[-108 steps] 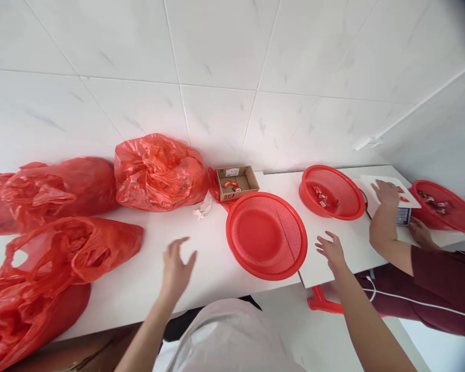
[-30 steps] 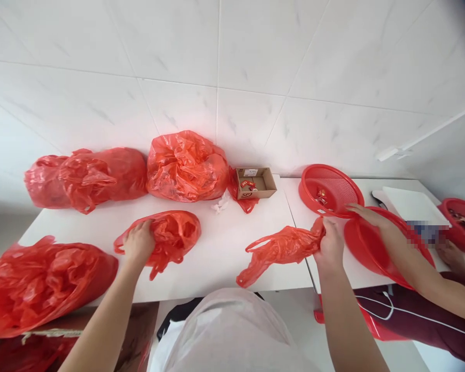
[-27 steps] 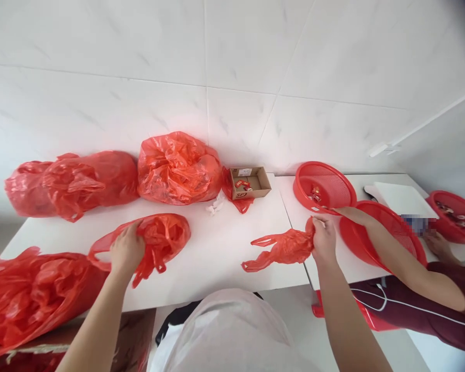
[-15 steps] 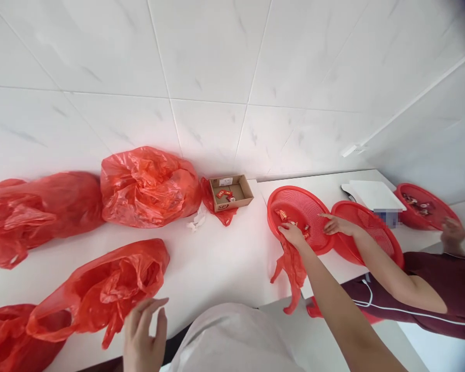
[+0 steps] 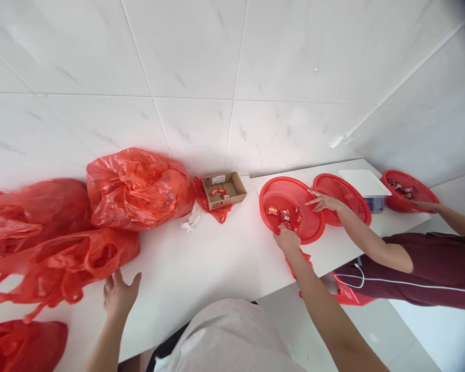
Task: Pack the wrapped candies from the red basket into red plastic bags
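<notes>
I can make out one mark: dark letters that I read as SF, printed on the front wall of the small cardboard box (image 5: 232, 199) at the centre of the frame. Inside that box, its back wall carries a white label (image 5: 218, 179), whose fine print is too small for me. The red packets (image 5: 214, 191) lying in there show pale lettering I can't resolve, and so do the wrapped pieces (image 5: 272, 210) in the red basket (image 5: 313, 213), right of centre. Pixelation hides the blue panel (image 5: 375, 204) at the right.
</notes>
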Motion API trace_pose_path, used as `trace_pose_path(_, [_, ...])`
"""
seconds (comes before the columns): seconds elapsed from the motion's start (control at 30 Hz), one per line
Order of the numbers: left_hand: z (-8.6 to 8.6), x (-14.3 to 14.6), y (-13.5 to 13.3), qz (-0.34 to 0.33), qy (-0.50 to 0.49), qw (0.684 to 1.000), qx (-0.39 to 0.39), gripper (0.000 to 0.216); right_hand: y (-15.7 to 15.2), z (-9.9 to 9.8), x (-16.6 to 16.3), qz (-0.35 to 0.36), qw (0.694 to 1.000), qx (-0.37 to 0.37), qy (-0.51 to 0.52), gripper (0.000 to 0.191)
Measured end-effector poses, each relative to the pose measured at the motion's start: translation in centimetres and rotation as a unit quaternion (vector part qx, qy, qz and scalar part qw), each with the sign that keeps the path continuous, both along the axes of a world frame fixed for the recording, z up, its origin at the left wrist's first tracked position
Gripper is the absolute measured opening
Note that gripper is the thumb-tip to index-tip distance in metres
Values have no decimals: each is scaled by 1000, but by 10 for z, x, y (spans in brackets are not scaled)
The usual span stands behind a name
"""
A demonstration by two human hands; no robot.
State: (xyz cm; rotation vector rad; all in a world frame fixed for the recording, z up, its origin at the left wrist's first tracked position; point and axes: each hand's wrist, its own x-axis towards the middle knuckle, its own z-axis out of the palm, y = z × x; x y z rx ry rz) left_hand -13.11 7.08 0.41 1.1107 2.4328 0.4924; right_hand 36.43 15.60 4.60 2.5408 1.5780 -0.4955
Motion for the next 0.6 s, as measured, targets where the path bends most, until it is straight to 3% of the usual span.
trace_pose_path(0.13, [-4,9,-2,-14,-52,998,12,88,-8,4,-11,39,999,10,-2,26])
trace_pose_path(0.33, [-13,59,-55,-81,-131,988,-16,85,-44,7,-53,70,997,14,31,26])
trace_pose_path(0.43, [0,76,-72,-140,-174,974,-22,78,-56,7,-75,70,995,25,64,25])
trace_pose_path(0.6, [32,77,-71,-197,-191,962,-2,67,-71,13,-119,71,975,82,196,35])
